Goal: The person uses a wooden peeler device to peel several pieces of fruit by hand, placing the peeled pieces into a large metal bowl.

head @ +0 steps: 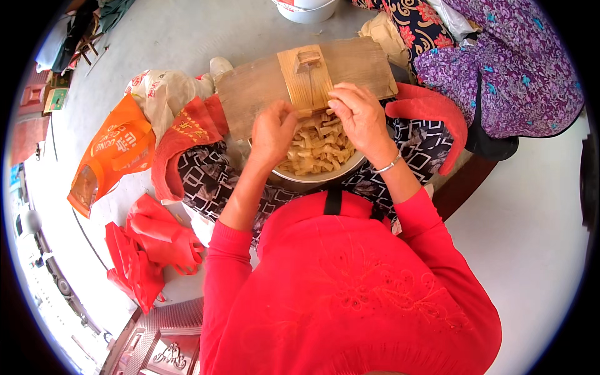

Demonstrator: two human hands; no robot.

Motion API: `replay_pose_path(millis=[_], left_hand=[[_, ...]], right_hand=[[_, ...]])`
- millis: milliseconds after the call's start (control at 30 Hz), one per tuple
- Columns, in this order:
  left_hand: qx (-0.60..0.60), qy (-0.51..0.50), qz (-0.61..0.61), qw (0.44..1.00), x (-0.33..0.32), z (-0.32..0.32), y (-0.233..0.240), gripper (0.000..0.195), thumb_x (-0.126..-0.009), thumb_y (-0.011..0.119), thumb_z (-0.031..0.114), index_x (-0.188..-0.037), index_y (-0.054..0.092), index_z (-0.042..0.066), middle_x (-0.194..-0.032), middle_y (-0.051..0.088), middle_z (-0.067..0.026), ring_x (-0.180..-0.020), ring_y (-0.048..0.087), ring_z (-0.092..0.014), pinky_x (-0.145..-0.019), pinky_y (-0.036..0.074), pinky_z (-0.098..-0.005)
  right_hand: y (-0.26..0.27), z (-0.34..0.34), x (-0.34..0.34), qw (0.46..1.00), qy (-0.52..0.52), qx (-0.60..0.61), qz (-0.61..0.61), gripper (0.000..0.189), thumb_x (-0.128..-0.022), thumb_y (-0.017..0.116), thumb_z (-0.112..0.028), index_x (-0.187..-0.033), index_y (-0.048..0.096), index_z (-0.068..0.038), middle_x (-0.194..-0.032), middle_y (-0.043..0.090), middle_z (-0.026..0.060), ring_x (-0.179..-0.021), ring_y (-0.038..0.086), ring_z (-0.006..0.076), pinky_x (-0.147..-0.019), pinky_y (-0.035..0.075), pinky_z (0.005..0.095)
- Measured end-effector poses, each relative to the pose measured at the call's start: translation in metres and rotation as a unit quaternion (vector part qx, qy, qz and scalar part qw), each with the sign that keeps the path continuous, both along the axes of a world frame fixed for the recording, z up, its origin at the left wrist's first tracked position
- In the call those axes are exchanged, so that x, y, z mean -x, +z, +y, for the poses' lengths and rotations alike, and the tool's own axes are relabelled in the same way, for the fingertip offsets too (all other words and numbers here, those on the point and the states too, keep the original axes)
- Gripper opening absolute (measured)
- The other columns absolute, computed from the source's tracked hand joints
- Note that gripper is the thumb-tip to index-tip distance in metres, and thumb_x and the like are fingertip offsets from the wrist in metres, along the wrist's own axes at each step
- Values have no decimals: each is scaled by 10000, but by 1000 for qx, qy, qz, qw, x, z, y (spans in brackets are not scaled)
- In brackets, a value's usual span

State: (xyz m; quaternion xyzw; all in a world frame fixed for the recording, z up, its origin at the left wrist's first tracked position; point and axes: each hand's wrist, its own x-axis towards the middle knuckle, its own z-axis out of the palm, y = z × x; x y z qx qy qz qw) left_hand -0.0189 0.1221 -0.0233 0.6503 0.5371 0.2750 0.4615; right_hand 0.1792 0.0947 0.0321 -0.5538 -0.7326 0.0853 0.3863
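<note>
A pale round basin (313, 178) holds many short, light-brown folded pieces (319, 147) and rests at my lap. Across its far side lies a worn wooden board (253, 89), and on that a smaller wooden plank (300, 75) with a small wood block (308, 60) fixed near its far end. My left hand (275, 131) is over the basin's left side, fingertips at a small piece by the plank's near edge. On the right, my right hand (358, 117) pinches a small light-brown piece between thumb and fingers, close to the plank's near right corner.
An orange bag (119, 150) and a whitish plastic bag (164, 93) lie at the left, with red bags (154, 234) nearer. A white bucket (307, 11) stands beyond the board. Another person in purple floral clothing (511, 70) sits at the right, beside crumpled brown paper (386, 37).
</note>
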Motion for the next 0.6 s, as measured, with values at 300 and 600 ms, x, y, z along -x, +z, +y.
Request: replay_pose_path(millis=[300,600], left_hand=[[363,-61,-223,903,-12,-60,26,209,-963,539,174,-1116,605,49,-677,519,19,-526,445,-60,-462,345,-183],[192,-73,-284,937,-17,-62,24,327,-995,502,273,-951,662,-8,-588,482,31,-565,407,-33,-498,322,-205]], right_hand=[[-29,-50,2,972,-55,219,67,249,-867,638,-249,-716,574,-61,-620,566,158,-589,581,349,-520,454,413],[43,-92,25,680,187,476,525,195,-951,548,-83,-1077,683,-23,-678,558,-21,-521,458,46,-485,368,191]])
